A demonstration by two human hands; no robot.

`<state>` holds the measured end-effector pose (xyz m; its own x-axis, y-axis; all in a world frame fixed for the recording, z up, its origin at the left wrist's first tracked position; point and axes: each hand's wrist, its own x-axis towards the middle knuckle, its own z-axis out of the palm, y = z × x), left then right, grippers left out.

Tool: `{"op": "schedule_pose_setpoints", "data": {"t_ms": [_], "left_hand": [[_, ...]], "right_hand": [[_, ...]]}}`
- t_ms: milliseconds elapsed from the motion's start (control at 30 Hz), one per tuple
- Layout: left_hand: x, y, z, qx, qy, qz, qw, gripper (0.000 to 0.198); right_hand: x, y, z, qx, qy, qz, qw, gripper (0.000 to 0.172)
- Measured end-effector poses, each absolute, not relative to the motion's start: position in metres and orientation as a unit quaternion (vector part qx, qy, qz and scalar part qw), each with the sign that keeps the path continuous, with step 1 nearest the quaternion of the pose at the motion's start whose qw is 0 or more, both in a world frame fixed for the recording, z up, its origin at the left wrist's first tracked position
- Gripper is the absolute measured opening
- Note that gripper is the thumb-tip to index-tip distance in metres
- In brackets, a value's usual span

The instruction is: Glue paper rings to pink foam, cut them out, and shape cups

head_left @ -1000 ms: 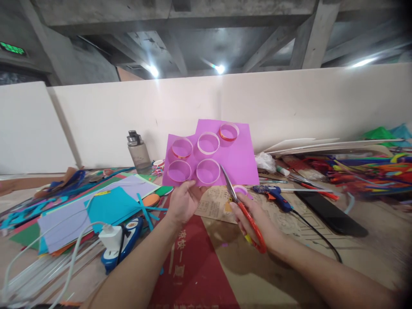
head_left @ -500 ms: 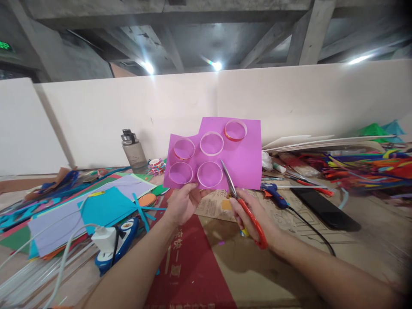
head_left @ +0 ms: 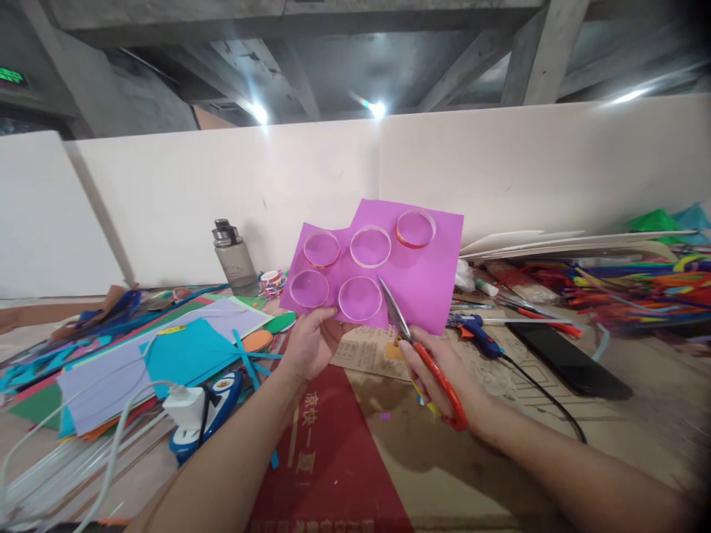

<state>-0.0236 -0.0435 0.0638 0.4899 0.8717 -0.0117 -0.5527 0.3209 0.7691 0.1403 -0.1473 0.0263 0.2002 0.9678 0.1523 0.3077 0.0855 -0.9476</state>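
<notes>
A purple sheet of paper (head_left: 422,281) is raised above the table, with several round paper rings (head_left: 371,246) standing on its face. My left hand (head_left: 312,342) pinches the sheet's lower edge, thumb in front and fingers behind. Red-handled scissors (head_left: 438,377) are in my right hand (head_left: 444,370), fingers wrapped about the handles. Their blades reach up into the sheet from its lower edge, right of the lower middle ring; the blades look nearly closed.
On the left lie coloured paper sheets (head_left: 105,385) and a blue power strip (head_left: 222,414) with a white plug. A grey bottle (head_left: 233,255) stands behind. To the right are a blue glue gun (head_left: 481,337), a black phone (head_left: 566,359) and a heap of pipe cleaners (head_left: 655,285).
The purple sheet has tilted slightly clockwise, its right side dropping a little. The scissors stay at the same part of the sheet, and both hands keep their hold.
</notes>
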Motion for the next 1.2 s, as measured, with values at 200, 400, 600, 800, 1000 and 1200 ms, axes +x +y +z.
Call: {"op": "schedule_pose_setpoints", "data": {"t_ms": [200, 400, 600, 800, 1000, 1200], "left_hand": [[-0.018, -0.039, 0.063, 0.371, 0.204, 0.549, 0.721, 0.01], [-0.022, -0.031, 0.061, 0.419, 0.186, 0.552, 0.696, 0.033], [-0.027, -0.03, 0.065, 0.456, 0.197, 0.527, 0.69, 0.039], [-0.031, -0.027, 0.066, 0.444, 0.217, 0.517, 0.699, 0.023], [-0.032, -0.023, 0.065, 0.423, 0.194, 0.544, 0.698, 0.018], [-0.035, -0.02, 0.063, 0.443, 0.198, 0.534, 0.692, 0.02]], "right_hand": [[0.145, -0.146, 0.019, -0.599, -0.591, 0.264, 0.471, 0.021], [0.154, -0.144, 0.02, -0.586, -0.636, 0.237, 0.443, 0.017], [0.155, -0.144, 0.022, -0.593, -0.644, 0.227, 0.425, 0.016], [0.151, -0.144, 0.021, -0.598, -0.63, 0.223, 0.442, 0.016], [0.152, -0.145, 0.026, -0.604, -0.65, 0.203, 0.414, 0.019], [0.154, -0.143, 0.027, -0.575, -0.678, 0.186, 0.418, 0.017]]}}
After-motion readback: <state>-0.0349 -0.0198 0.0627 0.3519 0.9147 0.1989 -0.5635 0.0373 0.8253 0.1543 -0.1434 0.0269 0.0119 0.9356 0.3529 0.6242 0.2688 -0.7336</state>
